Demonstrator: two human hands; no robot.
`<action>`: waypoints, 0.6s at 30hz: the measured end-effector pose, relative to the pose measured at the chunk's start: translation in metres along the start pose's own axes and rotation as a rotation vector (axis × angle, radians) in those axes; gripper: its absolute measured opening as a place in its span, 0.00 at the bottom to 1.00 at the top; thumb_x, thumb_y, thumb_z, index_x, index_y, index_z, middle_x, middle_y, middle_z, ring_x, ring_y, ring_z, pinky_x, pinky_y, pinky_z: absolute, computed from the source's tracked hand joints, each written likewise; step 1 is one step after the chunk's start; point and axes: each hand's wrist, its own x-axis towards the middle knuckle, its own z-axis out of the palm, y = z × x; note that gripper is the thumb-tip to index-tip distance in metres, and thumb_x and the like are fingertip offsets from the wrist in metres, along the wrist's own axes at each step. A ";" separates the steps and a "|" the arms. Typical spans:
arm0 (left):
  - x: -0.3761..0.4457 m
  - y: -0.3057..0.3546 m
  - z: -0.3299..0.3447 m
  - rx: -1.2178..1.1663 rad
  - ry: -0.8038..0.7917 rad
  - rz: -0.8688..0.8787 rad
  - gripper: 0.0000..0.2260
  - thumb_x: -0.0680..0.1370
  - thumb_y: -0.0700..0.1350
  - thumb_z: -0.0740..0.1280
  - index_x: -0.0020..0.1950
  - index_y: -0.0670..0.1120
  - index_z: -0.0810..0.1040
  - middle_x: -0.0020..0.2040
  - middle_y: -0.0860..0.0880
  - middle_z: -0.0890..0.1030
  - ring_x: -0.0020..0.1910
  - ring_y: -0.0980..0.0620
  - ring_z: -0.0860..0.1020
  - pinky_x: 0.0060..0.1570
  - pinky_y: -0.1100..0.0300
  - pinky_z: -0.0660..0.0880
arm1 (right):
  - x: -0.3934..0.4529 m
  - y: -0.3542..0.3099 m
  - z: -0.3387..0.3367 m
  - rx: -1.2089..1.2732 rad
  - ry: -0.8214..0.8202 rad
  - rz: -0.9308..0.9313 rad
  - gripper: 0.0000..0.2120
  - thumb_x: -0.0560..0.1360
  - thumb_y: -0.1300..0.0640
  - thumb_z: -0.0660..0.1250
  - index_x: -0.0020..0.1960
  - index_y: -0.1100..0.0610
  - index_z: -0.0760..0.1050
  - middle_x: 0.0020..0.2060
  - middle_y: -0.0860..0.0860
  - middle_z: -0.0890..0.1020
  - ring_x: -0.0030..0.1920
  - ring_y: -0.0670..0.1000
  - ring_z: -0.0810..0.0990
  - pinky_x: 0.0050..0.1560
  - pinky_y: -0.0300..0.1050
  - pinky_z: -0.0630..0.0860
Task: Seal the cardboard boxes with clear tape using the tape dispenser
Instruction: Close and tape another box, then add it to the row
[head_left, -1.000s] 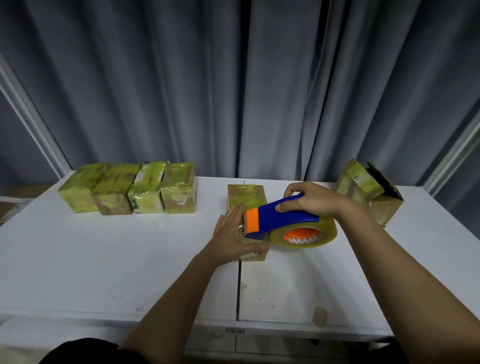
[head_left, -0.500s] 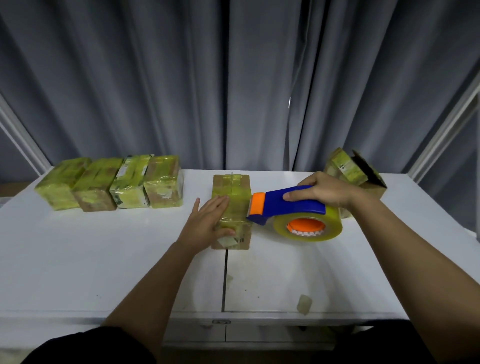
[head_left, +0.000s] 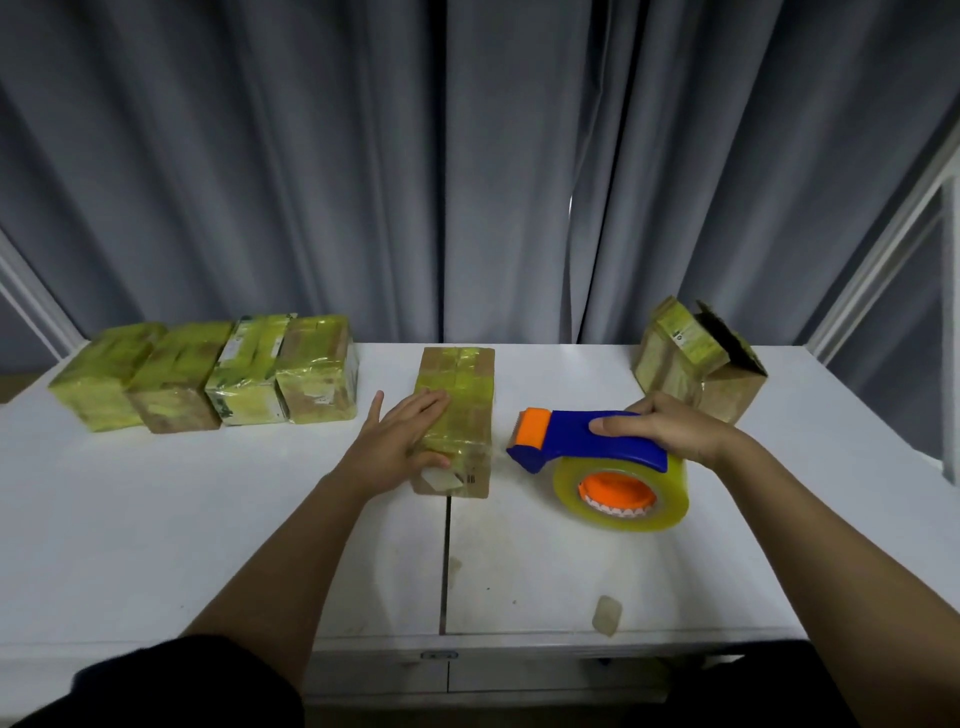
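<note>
The left hand (head_left: 402, 441) lies flat with straight fingers on a tape-wrapped cardboard box (head_left: 457, 421) at the middle of the white tabletop (head_left: 208, 519). Just right of that box, the right hand (head_left: 670, 428) grips the blue handle of a tape dispenser (head_left: 587, 439); its orange-cored clear roll rests on the tabletop. Four wrapped boxes (head_left: 208, 371) line up far left of the box. An open carton (head_left: 701, 358) stands behind the dispenser, its inside dark and unreadable.
</note>
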 end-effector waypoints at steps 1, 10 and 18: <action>0.002 -0.001 -0.003 0.055 -0.020 0.003 0.35 0.76 0.59 0.64 0.78 0.51 0.53 0.78 0.54 0.54 0.77 0.54 0.47 0.70 0.50 0.30 | -0.001 0.003 0.004 -0.001 0.004 0.001 0.26 0.66 0.37 0.71 0.45 0.61 0.82 0.37 0.54 0.85 0.37 0.50 0.82 0.39 0.41 0.76; 0.026 -0.005 -0.018 0.393 0.051 0.097 0.34 0.68 0.53 0.76 0.71 0.49 0.70 0.62 0.39 0.74 0.55 0.38 0.76 0.53 0.46 0.73 | -0.004 0.005 0.051 0.145 -0.068 -0.071 0.13 0.78 0.49 0.65 0.62 0.44 0.71 0.52 0.51 0.82 0.44 0.51 0.83 0.41 0.41 0.77; 0.030 -0.006 -0.014 0.114 -0.226 -0.152 0.37 0.77 0.39 0.62 0.78 0.51 0.42 0.79 0.50 0.43 0.77 0.42 0.43 0.73 0.47 0.45 | -0.008 -0.005 0.084 0.284 -0.096 -0.112 0.12 0.80 0.53 0.62 0.62 0.43 0.72 0.51 0.46 0.83 0.44 0.47 0.83 0.39 0.38 0.78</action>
